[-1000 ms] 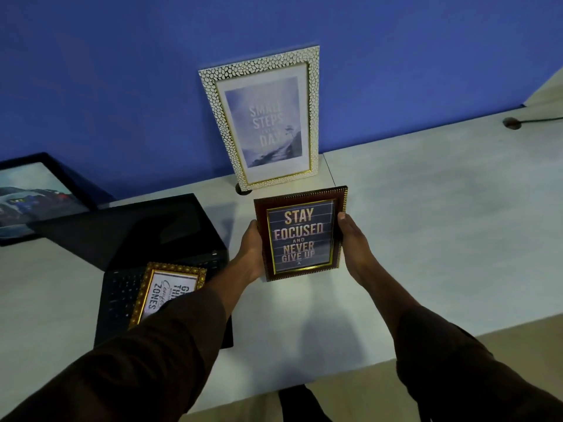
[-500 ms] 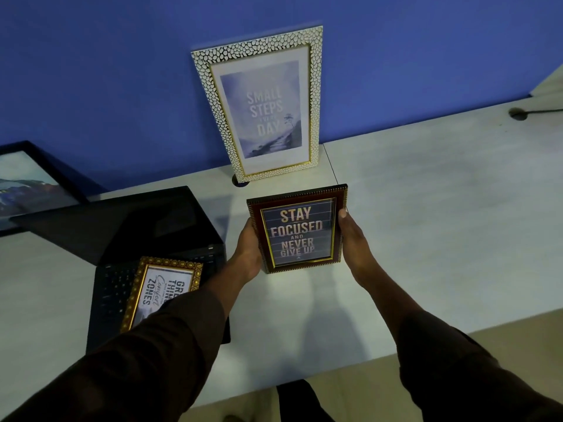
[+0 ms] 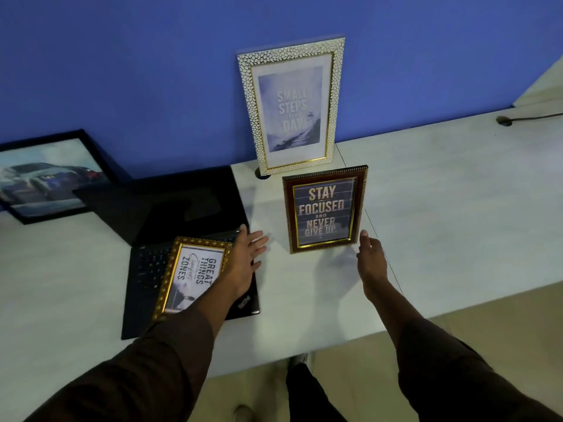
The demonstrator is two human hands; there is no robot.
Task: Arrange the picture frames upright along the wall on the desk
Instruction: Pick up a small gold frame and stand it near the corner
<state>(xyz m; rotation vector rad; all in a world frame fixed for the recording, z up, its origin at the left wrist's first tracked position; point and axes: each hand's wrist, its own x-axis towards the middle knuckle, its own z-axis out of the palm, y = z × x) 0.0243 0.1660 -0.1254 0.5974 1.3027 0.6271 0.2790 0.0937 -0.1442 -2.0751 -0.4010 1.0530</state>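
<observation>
A dark red frame [image 3: 325, 209] reading "Stay focused and never give up" stands upright on the white desk [image 3: 441, 208], in front of a tall white pebbled frame [image 3: 292, 106] that leans on the blue wall. My left hand [image 3: 245, 260] hovers open to its lower left, my right hand [image 3: 370, 260] open just off its lower right corner; neither touches it. A gold ornate frame [image 3: 190, 275] lies flat on a laptop keyboard. A black frame [image 3: 45, 175] with a car picture leans at the wall on the far left.
An open black laptop [image 3: 170, 214] lies on the desk left of centre. A cable grommet [image 3: 504, 120] with a cord sits at the far right near the wall. The desk's front edge runs just below my forearms, with floor beyond.
Both hands have let go of the dark red frame and drawn back and apart. The frame now stands by itself on the desk.
</observation>
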